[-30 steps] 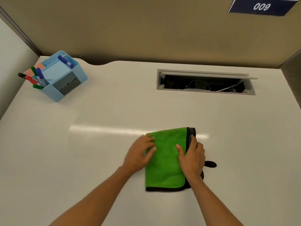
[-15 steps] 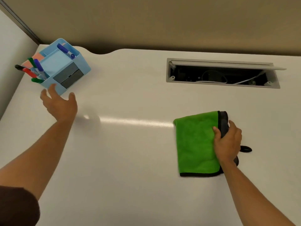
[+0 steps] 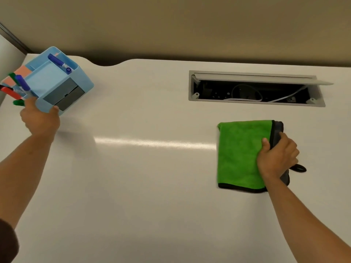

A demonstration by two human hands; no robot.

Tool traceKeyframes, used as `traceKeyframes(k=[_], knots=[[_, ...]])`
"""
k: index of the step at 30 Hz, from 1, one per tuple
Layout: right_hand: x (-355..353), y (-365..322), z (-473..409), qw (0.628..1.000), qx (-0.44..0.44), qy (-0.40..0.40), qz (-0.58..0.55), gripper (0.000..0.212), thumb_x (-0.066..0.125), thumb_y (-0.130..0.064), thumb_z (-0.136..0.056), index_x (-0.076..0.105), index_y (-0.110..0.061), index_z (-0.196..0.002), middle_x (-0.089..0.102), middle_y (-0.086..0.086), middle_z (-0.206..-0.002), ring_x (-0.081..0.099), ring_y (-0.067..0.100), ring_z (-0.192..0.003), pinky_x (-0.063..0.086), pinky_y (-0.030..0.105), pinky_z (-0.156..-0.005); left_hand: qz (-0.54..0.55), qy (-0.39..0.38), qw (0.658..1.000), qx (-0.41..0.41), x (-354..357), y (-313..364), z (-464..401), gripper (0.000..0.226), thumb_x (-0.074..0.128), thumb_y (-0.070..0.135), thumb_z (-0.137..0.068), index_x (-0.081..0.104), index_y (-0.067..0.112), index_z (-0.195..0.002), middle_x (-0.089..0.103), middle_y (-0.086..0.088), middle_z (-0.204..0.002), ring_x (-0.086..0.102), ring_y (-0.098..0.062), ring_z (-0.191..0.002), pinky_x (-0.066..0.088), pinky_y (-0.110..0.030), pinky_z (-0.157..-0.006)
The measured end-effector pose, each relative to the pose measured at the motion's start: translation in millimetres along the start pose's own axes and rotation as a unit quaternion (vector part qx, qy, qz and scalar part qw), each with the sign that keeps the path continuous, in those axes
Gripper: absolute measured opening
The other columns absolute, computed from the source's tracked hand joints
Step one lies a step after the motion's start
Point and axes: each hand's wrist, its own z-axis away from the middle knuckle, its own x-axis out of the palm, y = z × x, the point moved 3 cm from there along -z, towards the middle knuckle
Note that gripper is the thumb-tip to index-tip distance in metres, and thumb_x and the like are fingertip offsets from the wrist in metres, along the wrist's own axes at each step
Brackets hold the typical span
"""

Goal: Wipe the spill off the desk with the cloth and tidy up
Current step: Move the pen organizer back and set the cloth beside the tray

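A folded green cloth with a dark grey underside lies flat on the white desk, right of centre. My right hand grips its right edge, thumb on the green side and fingers over the grey fold. At the far left, my left hand holds the near corner of a light blue desk organiser that carries several markers and sticky notes. No spill shows on the desk surface.
An open cable hatch with wires inside is set into the desk behind the cloth. A small black loop sticks out by my right hand. A beige partition runs along the desk's back edge.
My left hand left the cloth, reached to the far left and took hold of the blue organiser. My right hand stays on the cloth's right edge.
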Motion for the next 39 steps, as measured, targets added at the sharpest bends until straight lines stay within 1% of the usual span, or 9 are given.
traceKeyframes(k=[4, 8, 13, 16, 21, 25, 28, 35, 39], knots=[[6, -19, 31, 0.989, -0.136, -0.051, 0.021, 0.058, 0.050, -0.049, -0.094, 0.041, -0.015, -0.141, 0.037, 0.013, -0.151, 0.032, 0.031, -0.138, 0.013, 0.055, -0.115, -0.036, 0.011, 0.999, -0.014, -4, 4, -4, 0.042, 0.052, 0.026, -0.094, 0.046, 0.008, -0.132, 0.052, -0.022, -0.132, 0.050, -0.039, -0.123, 0.041, -0.048, -0.106], [18, -18, 39, 0.972, -0.174, -0.133, 0.086, 0.070, 0.034, -0.069, -0.091, 0.036, -0.026, -0.146, 0.028, 0.006, -0.159, 0.018, 0.023, -0.148, -0.008, 0.063, -0.115, -0.068, 0.040, 0.997, -0.004, -15, 15, -4, 0.035, 0.049, 0.018, -0.089, 0.053, 0.004, -0.120, 0.057, -0.025, -0.121, 0.054, -0.043, -0.113, 0.045, -0.051, -0.100], [23, -18, 40, 0.964, -0.175, -0.152, 0.130, 0.083, 0.022, -0.081, -0.085, 0.028, -0.029, -0.150, 0.021, 0.004, -0.162, 0.008, 0.020, -0.150, -0.008, 0.069, -0.112, -0.013, 0.046, 0.999, -0.024, -12, 13, -3, 0.030, 0.053, 0.018, -0.086, 0.056, 0.003, -0.112, 0.059, -0.026, -0.118, 0.055, -0.044, -0.111, 0.046, -0.053, -0.098], [25, -19, 41, 0.959, -0.176, -0.167, 0.144, 0.090, 0.021, -0.085, -0.082, 0.022, -0.028, -0.152, 0.015, 0.005, -0.163, 0.003, 0.021, -0.151, -0.006, 0.070, -0.112, 0.025, 0.052, 0.998, 0.000, -3, 11, 8, 0.027, 0.062, 0.020, -0.090, 0.056, 0.007, -0.114, 0.058, -0.019, -0.125, 0.057, -0.034, -0.114, 0.049, -0.041, -0.098], [24, -22, 45, 0.956, -0.176, -0.181, 0.149, 0.096, 0.020, -0.089, -0.079, 0.017, -0.028, -0.153, 0.011, 0.005, -0.164, 0.001, 0.022, -0.151, -0.006, 0.070, -0.112, 0.054, 0.048, 0.994, 0.082, 19, 26, 39, 0.022, 0.067, 0.022, -0.088, 0.058, 0.011, -0.105, 0.062, -0.015, -0.116, 0.054, -0.019, -0.097, 0.050, -0.036, -0.088], [24, -24, 46, 0.958, -0.173, -0.182, 0.141, 0.096, 0.021, -0.089, -0.079, 0.019, -0.028, -0.153, 0.012, 0.004, -0.164, 0.001, 0.020, -0.151, -0.005, 0.070, -0.112, 0.052, -0.008, 0.982, 0.179, 40, 48, 71, 0.016, 0.065, 0.017, -0.087, 0.058, 0.005, -0.096, 0.061, -0.014, -0.094, 0.052, -0.019, -0.088, 0.046, -0.035, -0.078], [24, -25, 46, 0.959, -0.171, -0.177, 0.137, 0.095, 0.022, -0.088, -0.079, 0.021, -0.028, -0.152, 0.014, 0.004, -0.163, 0.003, 0.020, -0.151, -0.004, 0.070, -0.112, 0.039, -0.046, 0.969, 0.239, 55, 69, 94, 0.016, 0.065, 0.013, -0.088, 0.059, 0.001, -0.098, 0.065, -0.021, -0.097, 0.053, -0.022, -0.085, 0.037, -0.026, -0.073], [23, -24, 46, 0.964, -0.166, -0.168, 0.125, 0.093, 0.025, -0.088, -0.080, 0.024, -0.028, -0.151, 0.017, 0.004, -0.163, 0.005, 0.020, -0.151, -0.005, 0.070, -0.112, 0.033, -0.121, 0.955, 0.269, 85, 112, 139, 0.017, 0.065, 0.012, -0.090, 0.060, 0.005, -0.104, 0.065, -0.018, -0.111, 0.060, -0.029, -0.100, 0.049, -0.038, -0.088], [21, -24, 46, 0.965, -0.166, -0.163, 0.121, 0.092, 0.026, -0.087, -0.080, 0.025, -0.028, -0.150, 0.017, 0.003, -0.163, 0.006, 0.019, -0.151, -0.006, 0.069, -0.112, 0.029, -0.135, 0.951, 0.277, 95, 117, 155, 0.017, 0.065, 0.012, -0.090, 0.060, 0.004, -0.104, 0.066, -0.018, -0.110, 0.058, -0.026, -0.097, 0.046, -0.033, -0.086]])
